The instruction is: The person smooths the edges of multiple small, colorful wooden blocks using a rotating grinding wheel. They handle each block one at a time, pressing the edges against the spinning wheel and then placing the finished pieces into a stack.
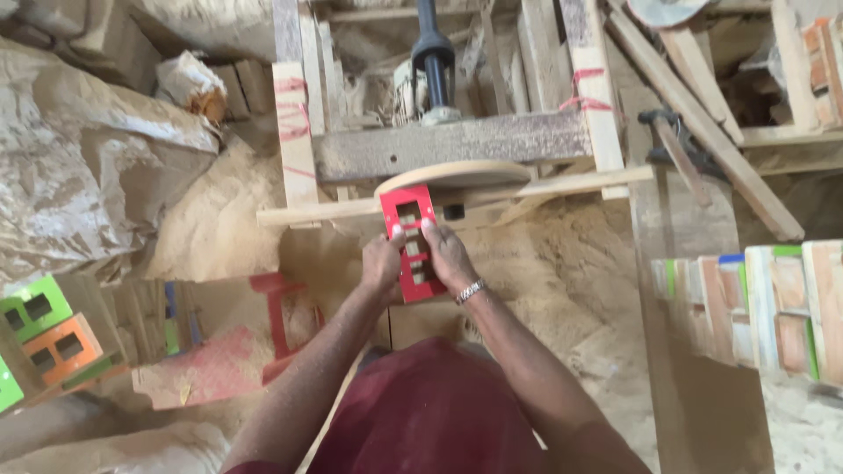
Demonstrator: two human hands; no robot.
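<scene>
While both hands press it forward, a red wooden panel (410,241) with a column of rectangular cut-outs lies lengthwise between them, its far end up against the edge of a round wooden disc (457,174) on a sawdust-coated machine frame (448,145). The left hand (383,266) closes its grip along the panel's left edge, thumb on top near the upper cut-outs. The right hand (446,254) does the same on the right edge, fingers curled round the side, a metal bracelet (470,290) at the wrist. A thin wooden slat (562,185) runs crosswise just under the disc, and the panel crosses over it. Above the frame stands a dark upright shaft (432,53). Sawdust (219,211) is heaped to the left and right of the machine. At far left sit green and orange painted blocks (48,333) with window holes; at right, a stack of coloured wooden pieces (764,303).
</scene>
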